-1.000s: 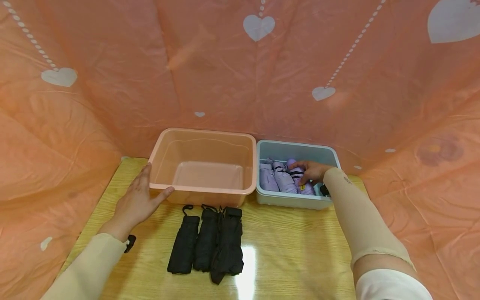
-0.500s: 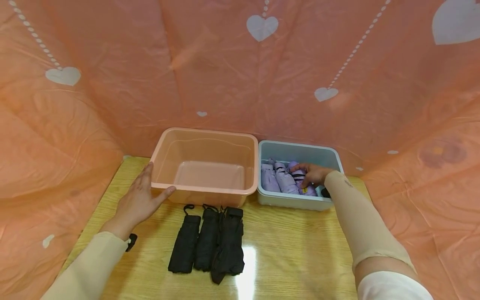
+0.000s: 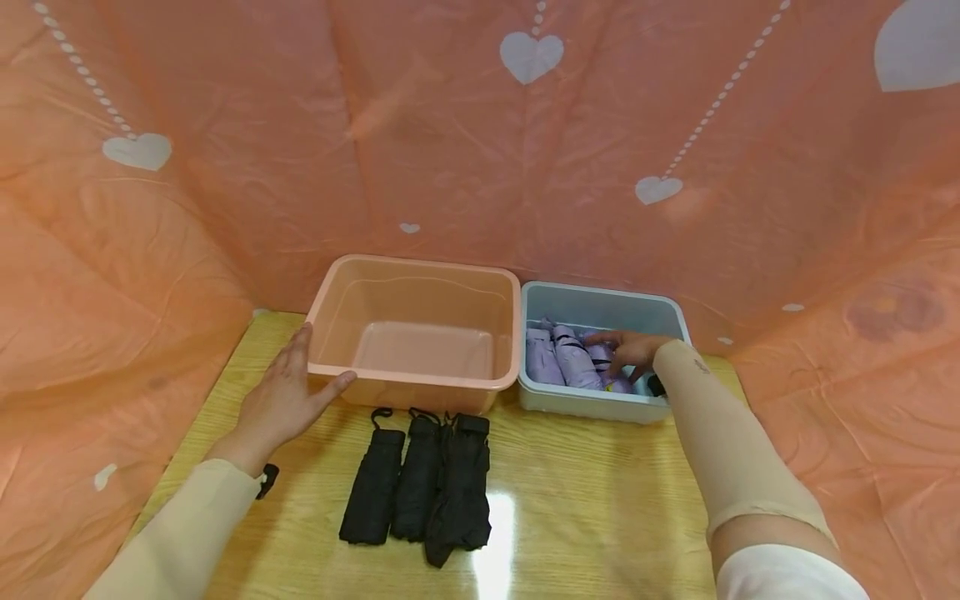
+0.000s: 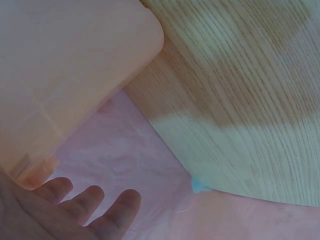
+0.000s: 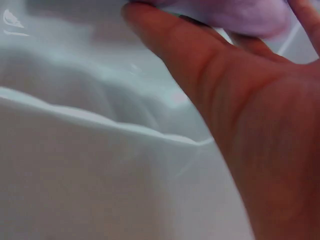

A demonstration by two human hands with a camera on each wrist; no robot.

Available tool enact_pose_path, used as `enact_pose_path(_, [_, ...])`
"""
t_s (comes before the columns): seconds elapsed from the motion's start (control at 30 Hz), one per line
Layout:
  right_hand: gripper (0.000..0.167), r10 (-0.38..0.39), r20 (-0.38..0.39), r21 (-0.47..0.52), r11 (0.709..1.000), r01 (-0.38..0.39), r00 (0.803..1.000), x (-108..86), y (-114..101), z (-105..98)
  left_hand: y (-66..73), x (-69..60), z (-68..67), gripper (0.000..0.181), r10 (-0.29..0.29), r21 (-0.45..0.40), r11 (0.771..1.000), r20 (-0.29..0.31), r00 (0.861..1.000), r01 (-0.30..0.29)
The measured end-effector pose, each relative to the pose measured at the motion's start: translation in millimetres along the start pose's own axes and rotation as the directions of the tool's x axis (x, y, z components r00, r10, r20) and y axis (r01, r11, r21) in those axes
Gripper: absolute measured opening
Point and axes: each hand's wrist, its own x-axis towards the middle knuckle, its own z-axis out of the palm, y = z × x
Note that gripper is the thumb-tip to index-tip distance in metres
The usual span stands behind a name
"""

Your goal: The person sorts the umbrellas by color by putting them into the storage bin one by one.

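Note:
Fingers spread, my left hand (image 3: 273, 408) touches the left end of an orange bin (image 3: 420, 382); its fingertips show beside the bin wall in the left wrist view. Inside the grey-blue bin (image 3: 592, 402), my right hand (image 3: 636, 350) holds the rightmost purple folded umbrella (image 3: 602, 357) between thumb and fingers, partly hiding it. The right wrist view shows the thumb against purple fabric (image 5: 250, 17). Two more purple umbrellas, one at the left wall (image 3: 543, 358) and one in the middle (image 3: 576, 360), lie beside it.
Several black folded umbrellas (image 3: 412, 483) lie side by side on the wooden table (image 3: 585, 500), in front of the orange bin. The two bins stand against each other, close to an orange heart-patterned sheet (image 3: 450, 167) behind and at the sides.
The rightmost purple umbrella sits slightly lower in the grey-blue bin, with its far end now covered by my right hand. My left hand stays at the orange bin. The head view has shifted slightly.

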Motion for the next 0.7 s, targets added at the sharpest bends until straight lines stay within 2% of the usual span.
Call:
enact_pose_path(0.1, [0.080, -0.029, 0.017, 0.011, 1.000, 0.029, 0.999, -9.2, -7.1, -4.9, 0.1, 2.1, -0.7, 0.109, 0.005, 0.003, 1.000, 0.003, 1.000, -0.005])
enact_pose_path(0.27, [0.072, -0.112, -0.036, 0.034, 0.993, 0.113, 0.993, -25.3, -25.0, -16.6, -1.6, 9.1, 0.1, 0.109, 0.009, 0.002, 1.000, -0.010, 1.000, -0.009])
enact_pose_path(0.37, [0.071, -0.201, -0.072, 0.068, 0.976, 0.206, 0.977, -38.3, -37.5, -22.2, -1.8, 12.6, 1.4, 0.110, 0.003, -0.002, 1.000, -0.016, 1.000, -0.003])
enact_pose_path(0.5, [0.068, -0.301, -0.124, 0.087, 0.946, 0.313, 0.946, -60.1, -50.5, -26.7, -1.2, 17.2, 3.6, 0.111, -0.010, -0.008, 1.000, -0.004, 1.000, 0.010])
enact_pose_path(0.7, [0.065, -0.357, -0.141, 0.065, 0.927, 0.368, 0.923, -82.5, -60.5, -29.9, -0.7, 26.3, 6.3, 0.112, -0.022, -0.020, 1.000, -0.006, 1.000, 0.022])
